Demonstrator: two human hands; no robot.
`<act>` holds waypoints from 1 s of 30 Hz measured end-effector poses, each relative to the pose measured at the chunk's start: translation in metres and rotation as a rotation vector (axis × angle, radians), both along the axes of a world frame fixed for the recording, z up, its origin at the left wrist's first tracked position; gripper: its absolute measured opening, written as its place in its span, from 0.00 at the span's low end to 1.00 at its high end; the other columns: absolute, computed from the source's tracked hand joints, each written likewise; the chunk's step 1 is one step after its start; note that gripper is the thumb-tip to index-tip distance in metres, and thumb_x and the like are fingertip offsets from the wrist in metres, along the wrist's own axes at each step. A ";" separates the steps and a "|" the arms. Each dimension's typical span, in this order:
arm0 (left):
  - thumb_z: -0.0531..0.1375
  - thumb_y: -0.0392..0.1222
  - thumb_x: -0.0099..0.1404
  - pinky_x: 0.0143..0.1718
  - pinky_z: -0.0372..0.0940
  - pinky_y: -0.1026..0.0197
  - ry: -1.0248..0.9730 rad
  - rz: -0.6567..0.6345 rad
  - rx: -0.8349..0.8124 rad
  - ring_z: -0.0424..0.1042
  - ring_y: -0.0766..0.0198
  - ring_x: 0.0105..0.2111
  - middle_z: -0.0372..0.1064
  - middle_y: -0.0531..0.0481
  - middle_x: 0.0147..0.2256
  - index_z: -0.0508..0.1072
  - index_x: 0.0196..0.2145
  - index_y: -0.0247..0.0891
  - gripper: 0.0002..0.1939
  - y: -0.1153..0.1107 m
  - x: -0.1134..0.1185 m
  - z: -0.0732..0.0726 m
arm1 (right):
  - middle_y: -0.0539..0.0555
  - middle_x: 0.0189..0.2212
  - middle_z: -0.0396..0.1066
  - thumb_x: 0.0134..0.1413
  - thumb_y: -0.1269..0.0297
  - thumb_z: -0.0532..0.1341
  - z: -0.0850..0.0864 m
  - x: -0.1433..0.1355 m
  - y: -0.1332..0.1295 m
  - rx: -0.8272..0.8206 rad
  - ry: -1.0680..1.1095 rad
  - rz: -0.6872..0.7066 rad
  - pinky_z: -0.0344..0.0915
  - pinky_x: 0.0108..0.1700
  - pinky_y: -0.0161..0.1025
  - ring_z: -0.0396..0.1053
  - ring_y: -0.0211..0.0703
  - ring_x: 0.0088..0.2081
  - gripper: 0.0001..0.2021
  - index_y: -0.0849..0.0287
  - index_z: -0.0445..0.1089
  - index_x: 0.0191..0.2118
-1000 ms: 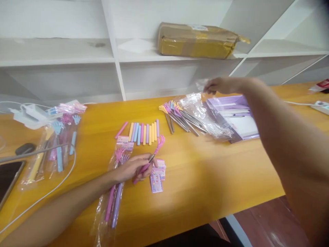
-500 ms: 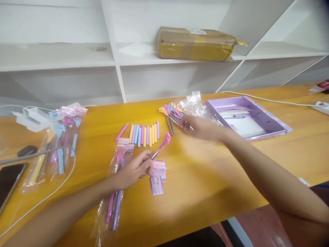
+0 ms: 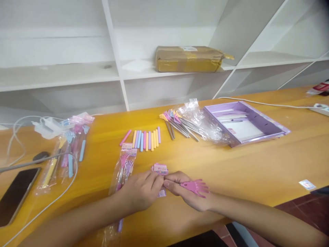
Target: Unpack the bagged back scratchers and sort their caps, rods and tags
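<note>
My left hand and my right hand meet at the fingertips above the near part of the table. Both are closed on a pink back scratcher, whose hand-shaped head points right over my right hand. My fingers hide its shaft. Beneath them lie small printed cards, partly covered. By my left forearm are bagged back scratchers, one pink and one purple. Beyond my hands, several coloured handle tubes lie in a row. Further right is a pile of back scratchers with bare metal shafts.
Clear plastic bags lie against a purple tray at the back right. Bagged scratchers, a phone and a white cable are on the left. A taped parcel rests on the shelf behind.
My right hand has come back from the pile to meet my left hand on the pink back scratcher. The scratcher's head now points right instead of up and away.
</note>
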State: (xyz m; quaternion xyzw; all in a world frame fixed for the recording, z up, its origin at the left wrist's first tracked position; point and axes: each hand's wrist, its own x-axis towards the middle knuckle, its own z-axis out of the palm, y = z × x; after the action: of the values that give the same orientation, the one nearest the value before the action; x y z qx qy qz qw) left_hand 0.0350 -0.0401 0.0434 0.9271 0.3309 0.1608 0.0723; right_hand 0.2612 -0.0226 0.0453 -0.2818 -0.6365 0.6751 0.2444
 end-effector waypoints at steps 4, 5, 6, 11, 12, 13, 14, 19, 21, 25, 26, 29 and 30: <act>0.48 0.33 0.78 0.25 0.51 0.56 0.060 -0.039 0.097 0.67 0.55 0.26 0.71 0.44 0.28 0.72 0.37 0.39 0.15 0.001 -0.002 -0.001 | 0.45 0.23 0.48 0.70 0.38 0.57 -0.003 0.005 -0.009 -0.095 -0.008 -0.007 0.46 0.30 0.38 0.45 0.35 0.26 0.29 0.55 0.53 0.26; 0.48 0.32 0.78 0.25 0.51 0.56 0.078 -0.048 0.096 0.67 0.55 0.26 0.71 0.44 0.28 0.72 0.37 0.39 0.15 0.000 -0.002 -0.002 | 0.45 0.22 0.48 0.70 0.37 0.56 -0.005 0.005 -0.012 -0.114 -0.015 -0.016 0.45 0.30 0.38 0.45 0.36 0.26 0.30 0.55 0.52 0.26; 0.48 0.33 0.78 0.25 0.51 0.56 0.095 -0.058 0.086 0.67 0.55 0.26 0.70 0.45 0.28 0.72 0.38 0.39 0.15 0.000 -0.001 -0.003 | 0.45 0.22 0.49 0.69 0.37 0.57 -0.006 0.004 -0.014 -0.129 -0.026 -0.030 0.45 0.29 0.38 0.45 0.36 0.25 0.30 0.55 0.52 0.25; 0.49 0.36 0.79 0.26 0.53 0.58 0.098 -0.060 -0.056 0.68 0.57 0.27 0.72 0.45 0.30 0.71 0.38 0.40 0.13 0.006 -0.008 -0.007 | 0.46 0.18 0.48 0.64 0.36 0.61 -0.006 0.016 -0.020 -0.173 -0.037 -0.154 0.44 0.26 0.40 0.44 0.36 0.21 0.31 0.54 0.53 0.22; 0.49 0.38 0.80 0.27 0.54 0.59 0.084 -0.040 -0.091 0.68 0.57 0.28 0.73 0.45 0.30 0.71 0.39 0.40 0.13 0.011 -0.012 -0.007 | 0.45 0.18 0.46 0.65 0.37 0.60 -0.004 0.026 -0.018 -0.175 -0.024 -0.190 0.42 0.25 0.40 0.42 0.36 0.20 0.31 0.54 0.51 0.22; 0.49 0.39 0.80 0.29 0.56 0.59 0.066 -0.007 -0.126 0.69 0.56 0.29 0.73 0.45 0.31 0.70 0.39 0.41 0.13 0.017 -0.018 -0.006 | 0.45 0.18 0.44 0.66 0.38 0.59 0.000 0.037 -0.016 -0.173 -0.008 -0.232 0.41 0.24 0.41 0.40 0.36 0.20 0.31 0.53 0.50 0.22; 0.49 0.40 0.80 0.30 0.57 0.59 0.048 0.034 -0.159 0.70 0.55 0.30 0.74 0.45 0.32 0.70 0.39 0.41 0.13 0.025 -0.024 -0.005 | 0.44 0.18 0.41 0.67 0.39 0.58 0.004 0.052 -0.011 -0.163 0.011 -0.282 0.40 0.24 0.41 0.39 0.35 0.19 0.31 0.53 0.48 0.21; 0.48 0.46 0.80 0.36 0.62 0.57 0.022 0.342 -0.277 0.73 0.53 0.35 0.74 0.46 0.34 0.65 0.38 0.43 0.13 0.070 -0.051 -0.004 | 0.45 0.19 0.35 0.58 0.48 0.66 0.047 0.134 0.027 0.060 0.083 -0.762 0.40 0.22 0.42 0.37 0.38 0.19 0.30 0.54 0.47 0.19; 0.46 0.48 0.81 0.36 0.62 0.57 0.014 0.426 -0.296 0.74 0.52 0.35 0.74 0.46 0.35 0.65 0.40 0.43 0.13 0.079 -0.052 -0.006 | 0.48 0.20 0.45 0.54 0.49 0.69 0.064 0.157 0.048 0.217 0.040 -0.842 0.48 0.24 0.44 0.49 0.42 0.20 0.26 0.54 0.55 0.18; 0.42 0.50 0.82 0.37 0.62 0.57 -0.036 0.451 -0.300 0.74 0.53 0.35 0.73 0.48 0.35 0.65 0.42 0.44 0.16 0.077 -0.048 -0.010 | 0.58 0.33 0.67 0.49 0.54 0.71 0.079 0.175 0.095 0.474 -0.022 -0.908 0.60 0.31 0.48 0.65 0.47 0.30 0.15 0.55 0.70 0.21; 0.42 0.51 0.82 0.38 0.62 0.57 -0.052 0.446 -0.300 0.74 0.54 0.35 0.73 0.48 0.35 0.65 0.42 0.44 0.17 0.075 -0.048 -0.011 | 0.59 0.34 0.69 0.50 0.56 0.70 0.079 0.175 0.108 0.521 -0.057 -0.929 0.61 0.33 0.47 0.67 0.47 0.31 0.15 0.56 0.70 0.21; 0.42 0.52 0.83 0.38 0.62 0.56 -0.078 0.434 -0.314 0.74 0.54 0.35 0.73 0.49 0.35 0.66 0.44 0.43 0.18 0.073 -0.048 -0.014 | 0.57 0.29 0.69 0.55 0.58 0.69 0.072 0.169 0.150 0.620 -0.240 -0.938 0.62 0.36 0.43 0.70 0.47 0.35 0.20 0.55 0.59 0.21; 0.42 0.53 0.83 0.39 0.62 0.56 -0.078 0.431 -0.317 0.74 0.53 0.35 0.73 0.49 0.35 0.66 0.44 0.43 0.18 0.073 -0.049 -0.015 | 0.54 0.27 0.68 0.56 0.59 0.68 0.068 0.166 0.165 0.640 -0.339 -0.915 0.61 0.37 0.41 0.70 0.46 0.35 0.19 0.54 0.58 0.23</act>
State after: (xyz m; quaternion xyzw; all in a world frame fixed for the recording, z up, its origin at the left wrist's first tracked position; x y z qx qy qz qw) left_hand -0.0143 0.0327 0.0288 0.8053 0.5387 0.1542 0.1935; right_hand 0.4268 0.1423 0.1134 -0.5443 -0.6525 0.2206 0.4790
